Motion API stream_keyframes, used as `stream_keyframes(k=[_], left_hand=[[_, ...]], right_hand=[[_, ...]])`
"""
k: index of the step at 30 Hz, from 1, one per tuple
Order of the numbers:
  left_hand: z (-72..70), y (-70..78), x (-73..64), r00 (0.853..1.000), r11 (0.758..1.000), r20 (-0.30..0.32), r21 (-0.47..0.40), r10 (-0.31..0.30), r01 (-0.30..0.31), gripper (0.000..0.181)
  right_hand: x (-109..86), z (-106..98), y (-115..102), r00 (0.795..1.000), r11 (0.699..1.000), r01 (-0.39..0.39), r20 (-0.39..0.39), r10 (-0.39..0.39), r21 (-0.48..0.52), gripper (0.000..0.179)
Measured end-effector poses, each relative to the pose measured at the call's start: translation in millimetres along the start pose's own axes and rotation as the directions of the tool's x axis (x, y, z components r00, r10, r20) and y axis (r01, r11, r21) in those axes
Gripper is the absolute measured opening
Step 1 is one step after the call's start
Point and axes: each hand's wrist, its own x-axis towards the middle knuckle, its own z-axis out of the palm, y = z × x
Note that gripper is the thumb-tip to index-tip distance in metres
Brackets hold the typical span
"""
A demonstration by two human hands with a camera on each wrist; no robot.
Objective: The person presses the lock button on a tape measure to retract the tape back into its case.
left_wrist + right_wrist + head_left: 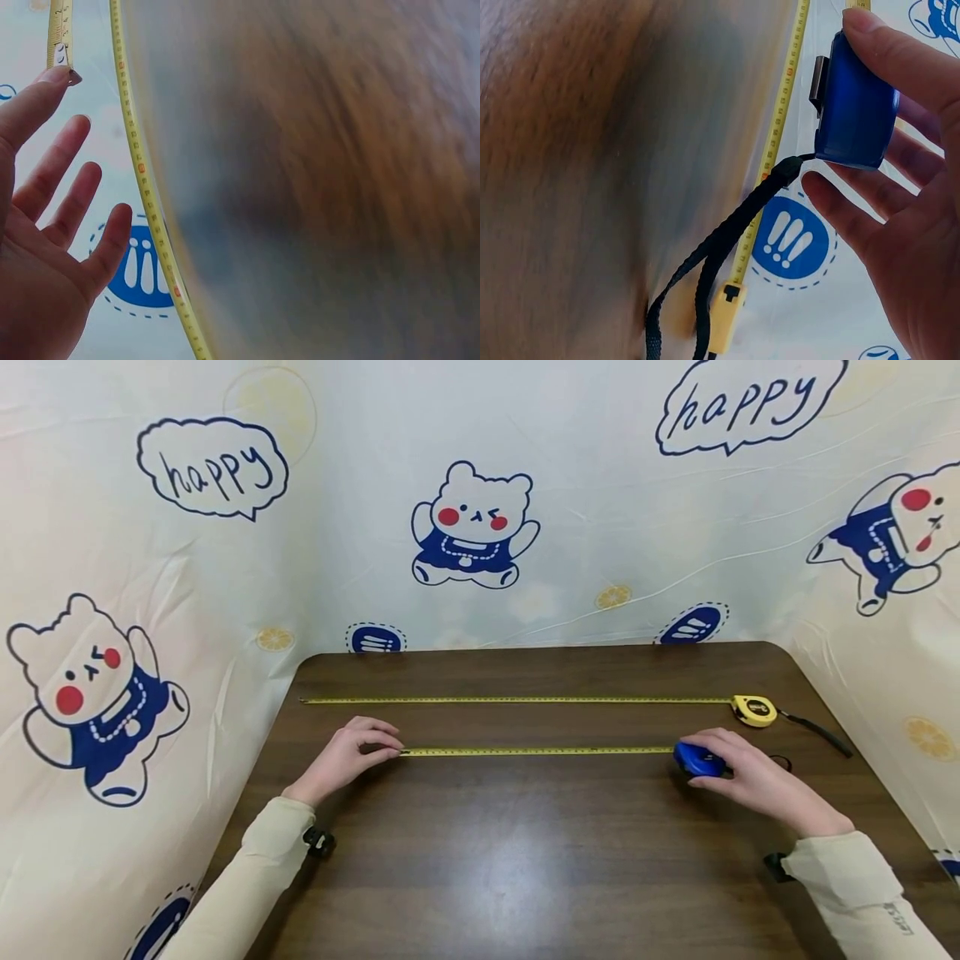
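Blue tape measure drawn out over the bench

The left hand pinches the tip of the yellow strip; the right hand has its grip clamped round the blue tape measure, towards the bench's right side. Beyond, a yellow tape measure lies drawn out, roughly parallel.
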Motion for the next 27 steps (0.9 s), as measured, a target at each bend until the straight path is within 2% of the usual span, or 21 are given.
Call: stream_keyframes(k=[7, 14, 21, 27], left_hand=[[7.2, 3.3, 5.3, 1.000, 1.000, 0.007, -0.011, 0.022, -0.022, 0.013], [11.0, 7.4, 11.0, 0.996, 0.996, -0.011, 0.009, 0.091, -0.091, 0.011], [13.4, 11.3, 14.9, 0.998, 0.998, 0.003, 0.001, 0.070, -0.070, 0.011], [19.2, 14.5, 20.5, 0.996, 0.996, 0.001, -0.004, 0.087, -0.087, 0.011]], right_hand=[[3.1, 4, -3, 1.000, 1.000, -0.004, 0.018, 0.004, 0.006, 0.066], [7.5, 5, -7, 1.000, 1.000, -0.006, 0.019, 0.006, 0.016, 0.064], [14.4, 6, -11, 0.998, 1.000, -0.024, 0.050, 0.023, 0.006, 0.061], [18.7, 7, -14, 0.996, 0.999, -0.046, 0.082, 0.044, 0.012, 0.060]])
